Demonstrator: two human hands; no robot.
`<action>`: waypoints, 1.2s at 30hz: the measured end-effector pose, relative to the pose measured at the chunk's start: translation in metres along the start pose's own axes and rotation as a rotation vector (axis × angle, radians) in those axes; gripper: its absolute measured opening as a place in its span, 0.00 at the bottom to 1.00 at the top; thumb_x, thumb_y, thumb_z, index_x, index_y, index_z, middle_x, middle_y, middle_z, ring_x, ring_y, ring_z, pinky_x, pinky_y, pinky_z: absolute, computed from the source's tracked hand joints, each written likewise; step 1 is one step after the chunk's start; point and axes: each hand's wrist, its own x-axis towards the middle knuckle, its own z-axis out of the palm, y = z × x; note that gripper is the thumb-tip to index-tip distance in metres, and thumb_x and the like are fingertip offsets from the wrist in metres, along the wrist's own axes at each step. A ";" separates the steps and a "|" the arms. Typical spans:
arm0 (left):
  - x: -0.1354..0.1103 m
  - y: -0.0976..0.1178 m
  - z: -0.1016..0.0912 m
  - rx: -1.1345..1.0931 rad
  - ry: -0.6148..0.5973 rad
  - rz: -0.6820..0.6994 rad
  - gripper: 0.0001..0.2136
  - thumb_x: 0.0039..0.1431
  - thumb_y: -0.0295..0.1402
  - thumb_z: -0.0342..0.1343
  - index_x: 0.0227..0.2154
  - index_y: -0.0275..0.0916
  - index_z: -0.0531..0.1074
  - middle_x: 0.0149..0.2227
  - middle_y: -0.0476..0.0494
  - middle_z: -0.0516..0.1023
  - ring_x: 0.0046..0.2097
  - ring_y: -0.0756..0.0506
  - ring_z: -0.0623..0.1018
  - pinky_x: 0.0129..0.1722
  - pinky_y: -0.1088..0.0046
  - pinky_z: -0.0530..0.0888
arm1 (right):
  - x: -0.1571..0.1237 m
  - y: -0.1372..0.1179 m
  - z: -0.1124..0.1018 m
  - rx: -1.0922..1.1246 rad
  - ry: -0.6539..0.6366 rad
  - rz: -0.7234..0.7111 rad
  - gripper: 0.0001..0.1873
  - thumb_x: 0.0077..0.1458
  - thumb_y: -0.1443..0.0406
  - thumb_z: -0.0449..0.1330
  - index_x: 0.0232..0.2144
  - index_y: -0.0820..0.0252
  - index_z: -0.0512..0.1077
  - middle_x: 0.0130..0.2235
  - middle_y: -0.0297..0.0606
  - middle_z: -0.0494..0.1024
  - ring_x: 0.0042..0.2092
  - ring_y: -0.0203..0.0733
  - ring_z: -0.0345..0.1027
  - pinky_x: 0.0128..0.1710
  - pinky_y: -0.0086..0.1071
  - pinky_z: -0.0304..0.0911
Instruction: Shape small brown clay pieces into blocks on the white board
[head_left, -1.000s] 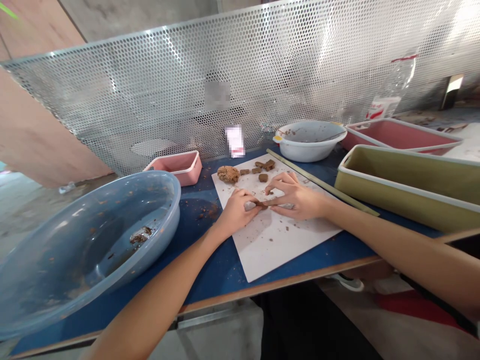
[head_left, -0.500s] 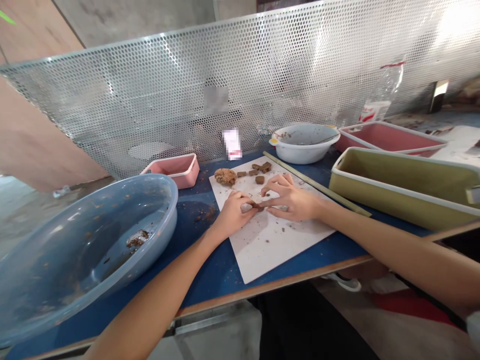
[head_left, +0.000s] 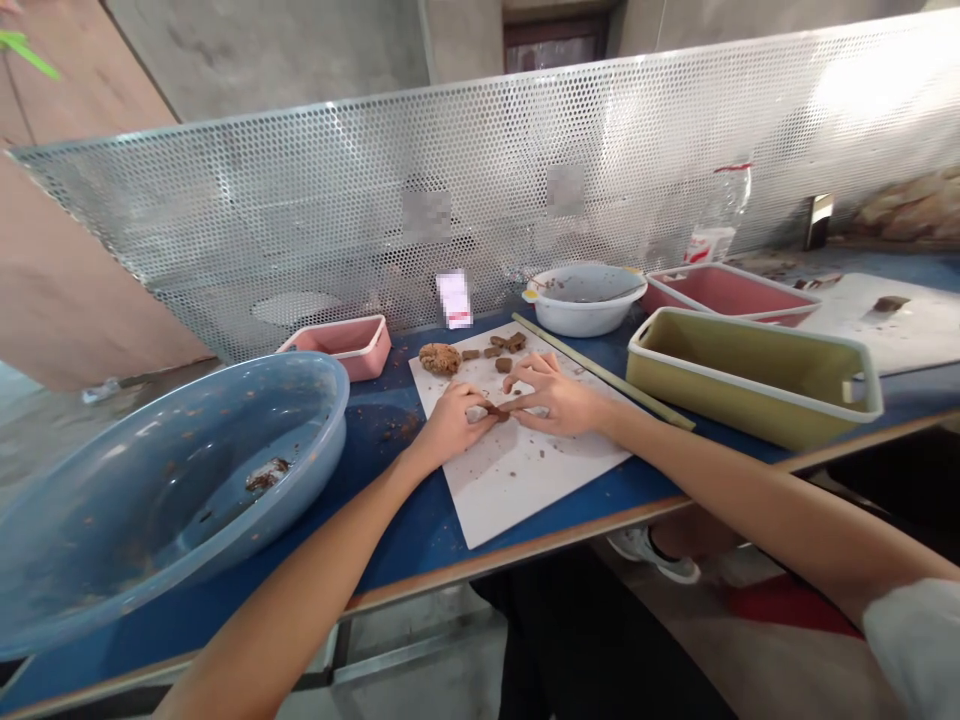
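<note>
Between my two hands, a small piece of brown clay (head_left: 496, 411) is pinched over a white board (head_left: 480, 505). My left hand (head_left: 452, 425) has thumb and fingers closed on the clay's left end. The fingertips of my right hand (head_left: 551, 397) grip its right end, the other fingers bent above. Just beyond my hands, several brown clay chunks (head_left: 504, 366) lie on the board, beside a larger rough, wrinkled brown lump (head_left: 439, 359). Crumbs are scattered around.
A large blue basin (head_left: 307, 420) stands at left, a small pink tub (head_left: 367, 350) behind it. A greenish stick (head_left: 600, 370) crosses the board's right edge. Rightward are a white basin (head_left: 589, 315), an olive trough (head_left: 720, 390), a pink trough (head_left: 750, 290) and a plastic bottle (head_left: 720, 215). A perforated metal screen (head_left: 300, 200) runs behind.
The camera view has turned slightly to the right and up, so things appear shifted left. Both hands keep hold of the clay in nearly the same pose.
</note>
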 end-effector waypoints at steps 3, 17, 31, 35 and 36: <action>0.001 0.001 0.000 0.017 -0.006 -0.008 0.05 0.67 0.38 0.71 0.40 0.44 0.89 0.43 0.41 0.85 0.49 0.38 0.81 0.56 0.57 0.77 | 0.000 0.002 0.001 0.005 -0.003 0.000 0.15 0.76 0.59 0.60 0.49 0.47 0.88 0.56 0.44 0.81 0.59 0.57 0.67 0.55 0.54 0.57; 0.001 0.000 0.001 0.004 -0.008 -0.026 0.04 0.67 0.36 0.71 0.40 0.44 0.89 0.43 0.41 0.85 0.49 0.38 0.81 0.55 0.58 0.77 | 0.000 0.000 0.002 0.029 -0.022 0.012 0.15 0.75 0.59 0.59 0.49 0.48 0.88 0.56 0.46 0.80 0.59 0.59 0.66 0.56 0.54 0.57; 0.000 0.003 0.001 -0.014 -0.008 -0.039 0.05 0.67 0.38 0.71 0.40 0.44 0.89 0.43 0.40 0.84 0.49 0.38 0.81 0.55 0.57 0.78 | -0.002 -0.001 0.004 -0.003 0.007 0.021 0.15 0.75 0.61 0.59 0.41 0.51 0.87 0.55 0.44 0.80 0.58 0.57 0.67 0.54 0.52 0.55; 0.000 0.002 0.001 -0.006 -0.018 -0.036 0.05 0.67 0.38 0.71 0.40 0.44 0.89 0.43 0.40 0.85 0.50 0.37 0.81 0.56 0.56 0.78 | -0.002 0.000 0.004 -0.015 -0.004 0.043 0.15 0.74 0.62 0.60 0.42 0.50 0.88 0.56 0.44 0.80 0.59 0.57 0.66 0.55 0.53 0.55; 0.000 0.001 0.001 0.001 -0.015 -0.037 0.05 0.67 0.38 0.72 0.40 0.44 0.89 0.43 0.40 0.85 0.50 0.37 0.81 0.56 0.56 0.78 | -0.002 0.000 0.004 -0.021 0.005 0.049 0.15 0.74 0.62 0.60 0.41 0.51 0.88 0.56 0.45 0.80 0.59 0.58 0.66 0.55 0.53 0.55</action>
